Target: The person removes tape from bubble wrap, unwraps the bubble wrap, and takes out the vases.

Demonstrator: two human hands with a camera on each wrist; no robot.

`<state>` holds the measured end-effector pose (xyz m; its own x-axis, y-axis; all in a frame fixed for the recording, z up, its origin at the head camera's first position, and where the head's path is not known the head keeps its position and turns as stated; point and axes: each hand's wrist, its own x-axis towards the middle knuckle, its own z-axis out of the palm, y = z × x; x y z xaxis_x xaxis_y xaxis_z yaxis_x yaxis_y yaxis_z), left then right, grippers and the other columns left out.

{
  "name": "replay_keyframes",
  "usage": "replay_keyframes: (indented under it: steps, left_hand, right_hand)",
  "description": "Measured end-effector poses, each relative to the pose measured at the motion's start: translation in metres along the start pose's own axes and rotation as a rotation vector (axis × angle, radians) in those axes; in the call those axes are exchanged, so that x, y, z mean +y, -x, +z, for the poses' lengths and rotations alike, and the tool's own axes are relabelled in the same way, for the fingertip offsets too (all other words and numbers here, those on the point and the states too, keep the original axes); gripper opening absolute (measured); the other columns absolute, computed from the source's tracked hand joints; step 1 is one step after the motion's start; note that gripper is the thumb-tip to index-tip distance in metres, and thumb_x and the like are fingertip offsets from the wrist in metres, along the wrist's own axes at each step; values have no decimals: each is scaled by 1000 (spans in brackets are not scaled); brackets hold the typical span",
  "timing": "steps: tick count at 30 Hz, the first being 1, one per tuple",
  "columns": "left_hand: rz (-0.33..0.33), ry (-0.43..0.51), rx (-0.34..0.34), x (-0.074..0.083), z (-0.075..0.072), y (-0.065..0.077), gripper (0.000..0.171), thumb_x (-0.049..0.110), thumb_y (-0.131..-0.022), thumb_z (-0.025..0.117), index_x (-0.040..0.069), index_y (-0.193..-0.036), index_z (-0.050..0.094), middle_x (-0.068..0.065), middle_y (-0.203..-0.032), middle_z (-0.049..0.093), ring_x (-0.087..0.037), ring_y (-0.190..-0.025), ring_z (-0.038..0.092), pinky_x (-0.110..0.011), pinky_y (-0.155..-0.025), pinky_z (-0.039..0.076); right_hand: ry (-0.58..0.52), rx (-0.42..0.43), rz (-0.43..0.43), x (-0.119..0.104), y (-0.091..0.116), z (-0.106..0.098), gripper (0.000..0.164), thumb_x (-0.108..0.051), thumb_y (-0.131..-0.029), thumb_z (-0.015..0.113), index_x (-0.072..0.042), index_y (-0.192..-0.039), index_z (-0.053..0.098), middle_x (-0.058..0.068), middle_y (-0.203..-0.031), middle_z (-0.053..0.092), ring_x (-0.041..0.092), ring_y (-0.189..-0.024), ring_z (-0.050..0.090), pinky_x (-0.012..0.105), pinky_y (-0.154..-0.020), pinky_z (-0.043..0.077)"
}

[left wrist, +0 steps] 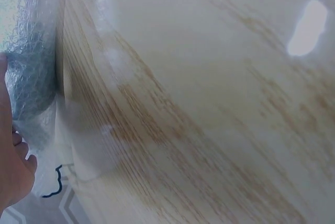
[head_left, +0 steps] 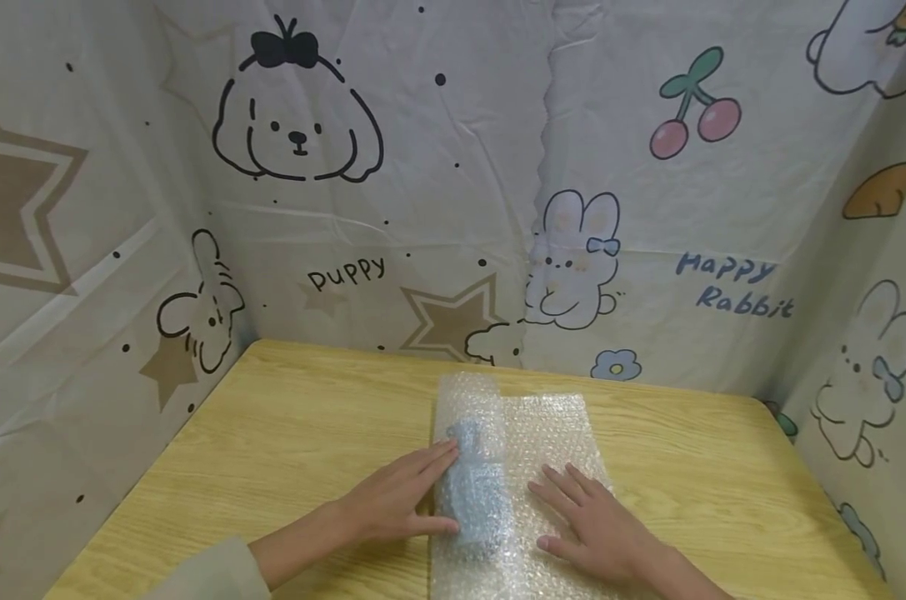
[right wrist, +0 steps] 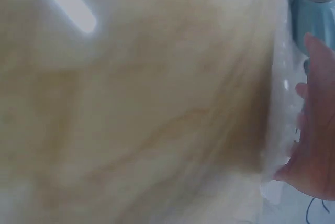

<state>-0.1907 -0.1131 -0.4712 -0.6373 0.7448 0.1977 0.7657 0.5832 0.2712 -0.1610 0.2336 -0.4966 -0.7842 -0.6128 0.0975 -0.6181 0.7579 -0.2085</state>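
Take the wrapped bundle as the clock's centre, twelve o'clock at the table's far edge. The blue object lies on its side inside the bubble wrap, its long axis running roughly from twelve to six. In the right wrist view it shows a round, rimmed end (a cup or tumbler, perhaps; the film blurs it). The covered part of the wrap sits at the centre, while a flat stretch spreads out towards three o'clock, which leaves a loose layer beside the rounded roll.

The left hand is at nine o'clock, thumb and fingers parted widely, their tips against the bundle's side without closing round it; that placement likely braces a round shape that could roll. The right hand is between three and four, fingers spread over the flat wrap and gripping nothing, probably to hold the springy sheet down and smooth.

Beneath it all is the wood-grain table, broad enough to support the sheet's flat part. The printed cloth hangs from ten through two, seemingly as a backdrop.
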Motion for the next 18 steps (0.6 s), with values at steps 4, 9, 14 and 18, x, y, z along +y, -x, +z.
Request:
replay_keyframes:
  steps: [4, 9, 14, 18]
  left_hand:
    - [-11, 2, -16, 0, -2, -1, 95, 70, -92, 49, 1, -155, 30, -14, -161, 28, -29, -144, 32, -45, -115, 31]
    - [-21, 11, -41, 0, -5, -3, 96, 70, -91, 50, 3, -156, 29, -12, -162, 26, -27, -145, 30, -44, -116, 29]
    - [-2, 2, -57, -3, -4, -3, 95, 70, -93, 48, 4, -157, 27, -10, -163, 24, -27, -146, 29, -43, -116, 29]
    - [17, 5, -66, -4, -5, -2, 91, 66, -96, 46, 3, -158, 22, -11, -164, 20, -26, -147, 26, -42, -117, 27]
  right_hand:
    - [-21, -25, 4, 1, 8, 7, 69, -63, -97, 47, -28, -156, 38, 9, -161, 28, 45, -144, 24, 69, -110, 23]
    - [-23, 4, -1, 1, 11, 14, 69, -62, -96, 50, -28, -155, 38, 11, -161, 30, 48, -143, 24, 75, -106, 23]
    - [-25, 23, 1, -2, 13, 17, 69, -60, -97, 52, -27, -156, 38, 13, -160, 29, 50, -143, 23, 78, -103, 23]
    - [-38, 28, 14, -3, 14, 20, 69, -60, -96, 52, -28, -156, 37, 13, -161, 29, 50, -143, 22, 79, -102, 21]
